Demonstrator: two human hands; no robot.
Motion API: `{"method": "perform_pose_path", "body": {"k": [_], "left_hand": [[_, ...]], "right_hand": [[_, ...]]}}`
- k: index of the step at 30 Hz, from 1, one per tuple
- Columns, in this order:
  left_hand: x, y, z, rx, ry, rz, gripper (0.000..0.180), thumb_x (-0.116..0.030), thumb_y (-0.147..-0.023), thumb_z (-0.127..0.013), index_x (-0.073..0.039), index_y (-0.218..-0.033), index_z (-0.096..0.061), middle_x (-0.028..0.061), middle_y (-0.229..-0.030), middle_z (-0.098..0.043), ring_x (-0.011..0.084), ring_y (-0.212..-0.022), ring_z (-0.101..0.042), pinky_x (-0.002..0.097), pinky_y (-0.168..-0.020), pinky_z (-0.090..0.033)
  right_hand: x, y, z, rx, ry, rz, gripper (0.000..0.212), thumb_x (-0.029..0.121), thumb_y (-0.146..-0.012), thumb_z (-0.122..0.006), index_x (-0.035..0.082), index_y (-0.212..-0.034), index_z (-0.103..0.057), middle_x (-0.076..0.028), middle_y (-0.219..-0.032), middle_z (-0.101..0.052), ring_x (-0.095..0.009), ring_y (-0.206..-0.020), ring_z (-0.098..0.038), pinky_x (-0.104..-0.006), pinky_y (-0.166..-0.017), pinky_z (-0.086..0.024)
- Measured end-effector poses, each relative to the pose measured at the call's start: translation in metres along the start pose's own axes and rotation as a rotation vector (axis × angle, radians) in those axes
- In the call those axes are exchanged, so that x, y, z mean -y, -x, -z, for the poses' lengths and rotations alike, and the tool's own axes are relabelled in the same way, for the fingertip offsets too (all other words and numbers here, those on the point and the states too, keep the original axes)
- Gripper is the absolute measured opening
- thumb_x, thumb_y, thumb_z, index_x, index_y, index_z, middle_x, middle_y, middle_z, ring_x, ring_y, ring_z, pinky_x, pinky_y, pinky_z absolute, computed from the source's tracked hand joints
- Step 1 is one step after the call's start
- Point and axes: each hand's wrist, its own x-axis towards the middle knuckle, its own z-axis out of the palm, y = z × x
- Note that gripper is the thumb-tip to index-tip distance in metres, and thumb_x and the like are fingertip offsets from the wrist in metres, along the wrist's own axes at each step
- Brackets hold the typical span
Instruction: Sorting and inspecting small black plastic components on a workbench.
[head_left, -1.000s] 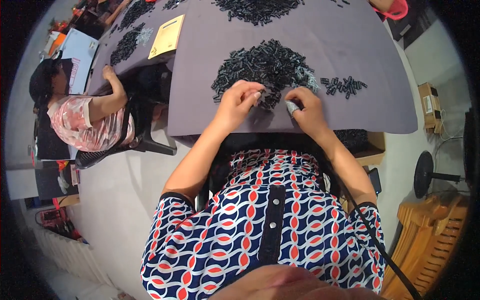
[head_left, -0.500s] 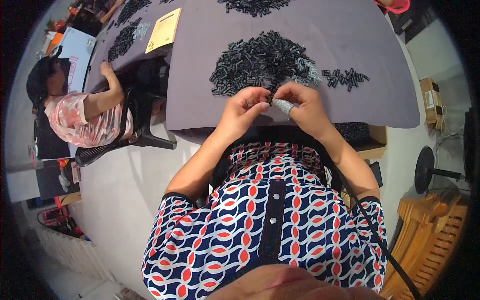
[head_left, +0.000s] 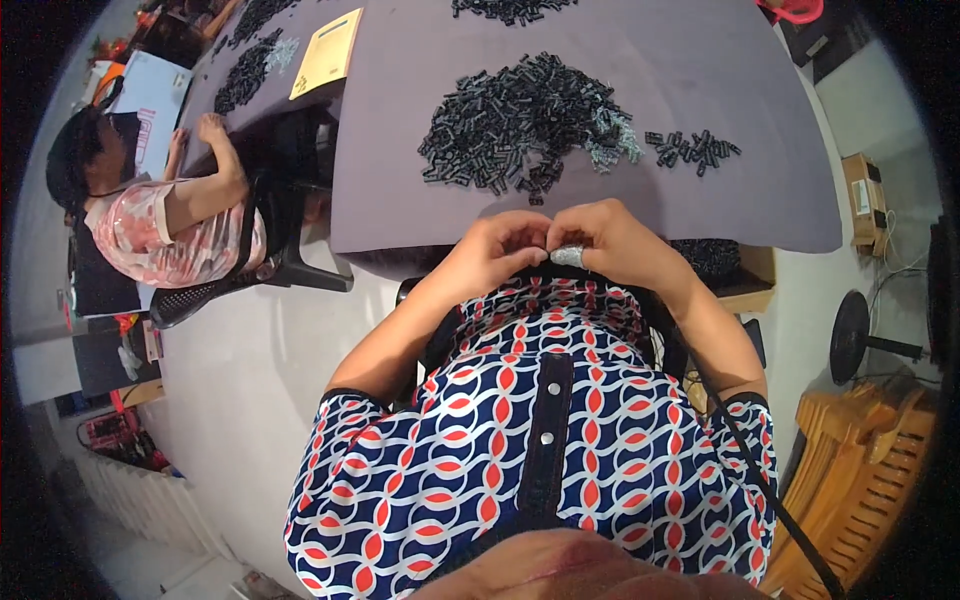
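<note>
My left hand [head_left: 497, 250] and my right hand [head_left: 622, 248] meet at the fingertips just off the table's near edge, in front of my body. Both are closed in a pinch. Whatever sits between the fingertips is too small and hidden to make out. A silver-grey wrap [head_left: 567, 256] covers the right thumb. Beyond the hands lies a large pile of small black plastic pieces [head_left: 510, 125], with clear or whitish pieces [head_left: 612, 140] at its right side. One loose black piece [head_left: 537, 200] lies at the pile's near edge, closest to my fingers.
A smaller group of black pieces [head_left: 695, 150] lies right of the pile on the grey-covered table [head_left: 760, 205]. Below the right edge is an open box of black pieces [head_left: 745, 285]. Another person [head_left: 175, 215] sits at the left, near a yellow envelope [head_left: 327, 55]. A fan [head_left: 850, 338] stands at right.
Both hands have moved back from the pile toward my body, still together. The small dark piece seen between the fingertips before is now hidden. The person at left has both hands at the table.
</note>
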Motion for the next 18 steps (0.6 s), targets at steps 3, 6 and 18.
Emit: {"method": "perform_pose_path", "body": {"k": [3, 6, 18], "left_hand": [[0.000, -0.002, 0.000, -0.042, 0.179, 0.095, 0.030, 0.004, -0.092, -0.063, 0.003, -0.122, -0.062, 0.0001, -0.097, -0.063, 0.0079, -0.090, -0.060, 0.0231, -0.082, -0.049], [-0.002, -0.002, 0.004, -0.022, 0.152, 0.082, 0.031, 0.004, -0.091, -0.064, 0.004, -0.123, -0.062, -0.0001, -0.096, -0.062, 0.0075, -0.090, -0.060, 0.0229, -0.082, -0.050], [0.013, -0.016, 0.005, -0.258, 0.604, 0.042, 0.021, -0.005, -0.097, -0.062, 0.000, -0.117, -0.065, 0.0017, -0.092, -0.067, 0.0090, -0.080, -0.062, 0.0235, -0.077, -0.053]], "right_hand": [[-0.014, -0.006, -0.003, -0.030, -0.184, -0.073, 0.011, 0.000, -0.082, -0.068, -0.002, -0.093, -0.069, -0.002, -0.081, -0.068, -0.010, -0.070, -0.061, -0.0261, -0.065, -0.049], [-0.017, -0.012, 0.003, 0.087, -0.315, -0.278, 0.010, -0.002, -0.083, -0.067, -0.001, -0.093, -0.070, 0.000, -0.083, -0.068, -0.008, -0.073, -0.062, -0.0238, -0.064, -0.051], [-0.015, -0.014, -0.001, -0.174, -0.306, -0.141, 0.016, -0.002, -0.088, -0.066, 0.001, -0.104, -0.067, -0.001, -0.096, -0.068, -0.008, -0.088, -0.065, -0.0233, -0.077, -0.053]]}}
